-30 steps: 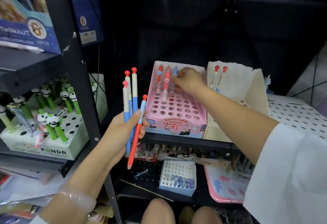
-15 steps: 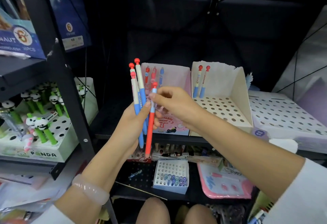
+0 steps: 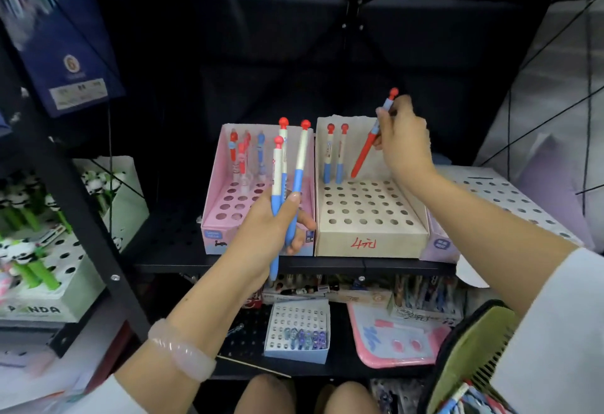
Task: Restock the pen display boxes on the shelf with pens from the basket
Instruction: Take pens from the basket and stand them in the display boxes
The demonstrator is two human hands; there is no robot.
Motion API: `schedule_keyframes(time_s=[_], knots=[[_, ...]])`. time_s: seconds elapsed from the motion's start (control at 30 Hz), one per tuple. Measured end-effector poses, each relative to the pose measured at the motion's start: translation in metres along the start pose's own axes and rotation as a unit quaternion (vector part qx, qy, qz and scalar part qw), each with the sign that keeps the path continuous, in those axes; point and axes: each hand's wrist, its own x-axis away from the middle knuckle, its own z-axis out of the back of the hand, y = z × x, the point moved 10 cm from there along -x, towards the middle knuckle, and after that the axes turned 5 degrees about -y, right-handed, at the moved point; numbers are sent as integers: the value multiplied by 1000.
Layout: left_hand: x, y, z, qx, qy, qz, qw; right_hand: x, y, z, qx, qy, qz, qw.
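Observation:
My left hand point(image 3: 273, 230) grips three blue-and-white pens point(image 3: 295, 168) with red caps, upright in front of the pink display box point(image 3: 214, 217). That box has three pens point(image 3: 243, 159) standing in its back row. My right hand point(image 3: 400, 139) pinches a red pen point(image 3: 364, 155), tilted, its tip just above the back row of the beige display box point(image 3: 372, 237). Two blue pens point(image 3: 335, 155) stand at that box's back left. The basket point(image 3: 464, 361), green and black, shows at the bottom right with pens inside.
A panda pen box point(image 3: 52, 283) sits on the left shelf behind a black upright post point(image 3: 81, 204). A white perforated box point(image 3: 510, 198) stands right of the beige one. The lower shelf holds a small white box point(image 3: 297, 332) and a pink tray point(image 3: 398, 338).
My right hand took the red pen from the bunch in my left hand and carried it right and up, over the beige box. The view shifted, so the boxes sit more central.

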Motion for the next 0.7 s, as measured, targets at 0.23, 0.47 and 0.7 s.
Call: schedule_keyframes(time_s=[0.23,0.47,0.7], knots=[[-3,-5,0,8,6,4,1000,-11,2,-20,56,-32,21,998],[-4,-5,0,1,2,-3,1000,-12,15,-46,155,-103,23,982],[-5,-5,2,1,12,-6,1000,-6,23,-63,67,-209,-22,975]])
